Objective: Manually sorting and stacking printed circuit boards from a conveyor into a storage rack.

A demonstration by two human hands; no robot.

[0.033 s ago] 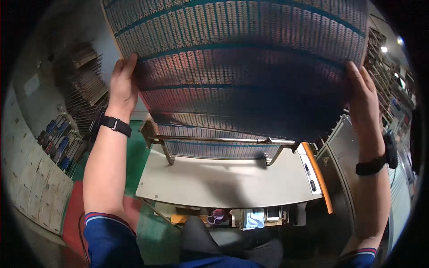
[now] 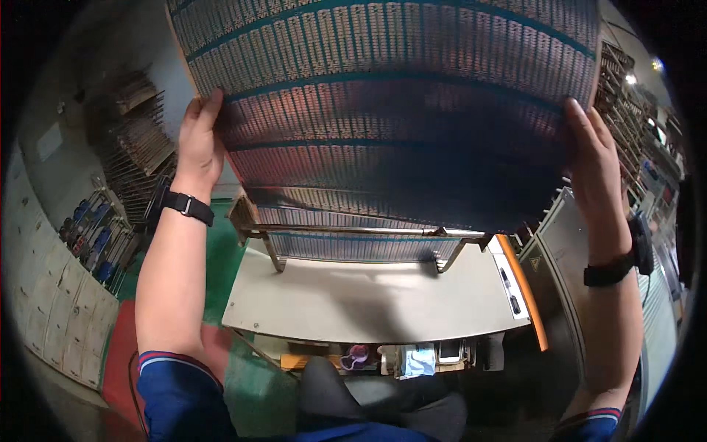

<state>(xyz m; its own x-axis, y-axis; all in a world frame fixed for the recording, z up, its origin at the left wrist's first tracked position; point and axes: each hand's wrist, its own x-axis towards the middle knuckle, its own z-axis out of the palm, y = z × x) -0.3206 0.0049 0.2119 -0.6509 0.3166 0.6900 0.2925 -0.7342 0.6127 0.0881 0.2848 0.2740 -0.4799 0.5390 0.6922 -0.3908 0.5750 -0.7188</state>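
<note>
A large circuit board panel (image 2: 346,107), with rows of fine metallic patterns between teal strips, is held up and tilted before me. My left hand (image 2: 200,144) grips its left edge, thumb on the near face. At the opposite edge my right hand (image 2: 595,166) is closed in the same way; its fingers behind the panel are hidden. Just below the panel's lower edge runs the bar of a metal stand (image 2: 346,230). Beneath that bar, a similar patterned surface (image 2: 339,247) shows at the back of the white table (image 2: 317,295).
An orange strip (image 2: 524,291) borders the table's right end, beside dark small items. Under the tabletop a shelf holds a purple object (image 2: 356,357) and a blue packet (image 2: 418,361). Pale cabinets (image 2: 55,295) stand left; a grey cabinet (image 2: 563,258) stands right. Racks rise on both sides.
The panel and both my hands sit very slightly further left in the picture. My grip on both edges is unchanged.
</note>
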